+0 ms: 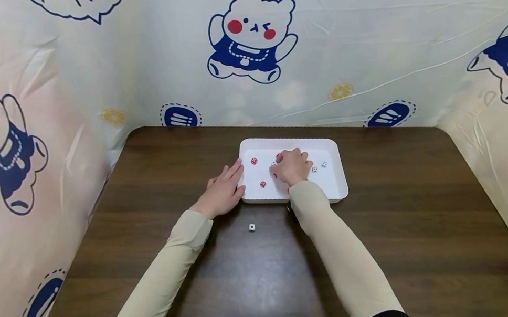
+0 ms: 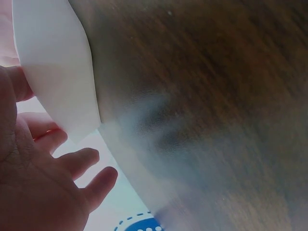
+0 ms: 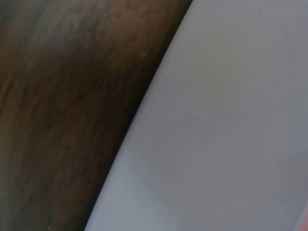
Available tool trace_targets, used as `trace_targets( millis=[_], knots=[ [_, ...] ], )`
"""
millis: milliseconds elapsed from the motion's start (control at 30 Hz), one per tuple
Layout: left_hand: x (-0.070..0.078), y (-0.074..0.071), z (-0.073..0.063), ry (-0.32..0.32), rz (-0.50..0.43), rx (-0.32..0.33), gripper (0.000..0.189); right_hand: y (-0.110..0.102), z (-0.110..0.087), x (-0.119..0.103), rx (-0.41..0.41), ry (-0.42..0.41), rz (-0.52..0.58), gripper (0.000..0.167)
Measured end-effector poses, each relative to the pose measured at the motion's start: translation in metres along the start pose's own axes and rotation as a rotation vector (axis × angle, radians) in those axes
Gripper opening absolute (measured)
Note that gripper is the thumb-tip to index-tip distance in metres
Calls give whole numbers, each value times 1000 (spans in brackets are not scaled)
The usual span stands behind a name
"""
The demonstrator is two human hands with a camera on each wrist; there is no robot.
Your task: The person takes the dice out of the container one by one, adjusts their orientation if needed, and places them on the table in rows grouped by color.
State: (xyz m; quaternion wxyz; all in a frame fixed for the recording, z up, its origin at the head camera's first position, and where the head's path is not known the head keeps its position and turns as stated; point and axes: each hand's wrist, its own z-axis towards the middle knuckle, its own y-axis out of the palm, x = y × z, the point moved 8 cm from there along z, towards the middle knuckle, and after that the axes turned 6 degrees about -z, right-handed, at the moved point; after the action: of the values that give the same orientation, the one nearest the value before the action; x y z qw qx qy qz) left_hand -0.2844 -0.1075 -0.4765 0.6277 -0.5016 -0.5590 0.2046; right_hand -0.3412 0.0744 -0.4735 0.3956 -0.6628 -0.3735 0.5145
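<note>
A shallow white tray (image 1: 258,196) sits on the dark wooden table. Red dice, one of them (image 1: 263,184) near the front left, and white dice, one (image 1: 324,164) toward the right, lie scattered inside it. My left hand (image 1: 221,191) touches the tray's left end with its fingers extended; the left wrist view shows fingers (image 2: 103,185) at the tray wall (image 2: 62,72). My right hand (image 1: 294,167) reaches down into the middle of the tray, fingers bent among red and white dice. I cannot tell whether it pinches one, as the hand hides its fingertips.
A single white die (image 1: 252,227) lies on the table (image 1: 414,223) in front of the tray. Cloth sheets (image 1: 342,26) printed with cartoon bears hang behind the table and along both sides. The right wrist view shows mostly the tray's outer wall (image 3: 207,125) and wood.
</note>
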Motion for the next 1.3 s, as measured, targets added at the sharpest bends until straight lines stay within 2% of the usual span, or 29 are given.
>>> trace_targets(
  millis=[633, 1133, 1300],
  knots=[
    [6, 2, -3, -7, -11, -4, 62, 4, -3, 3, 11, -9, -24, 12],
    [4, -1, -2, -14, -16, -7, 61, 4, -3, 0, -40, -83, 53, 10],
    [5, -2, -4, -18, -16, -10, 62, 2, -7, -3, -39, -142, 25, 13]
  ],
)
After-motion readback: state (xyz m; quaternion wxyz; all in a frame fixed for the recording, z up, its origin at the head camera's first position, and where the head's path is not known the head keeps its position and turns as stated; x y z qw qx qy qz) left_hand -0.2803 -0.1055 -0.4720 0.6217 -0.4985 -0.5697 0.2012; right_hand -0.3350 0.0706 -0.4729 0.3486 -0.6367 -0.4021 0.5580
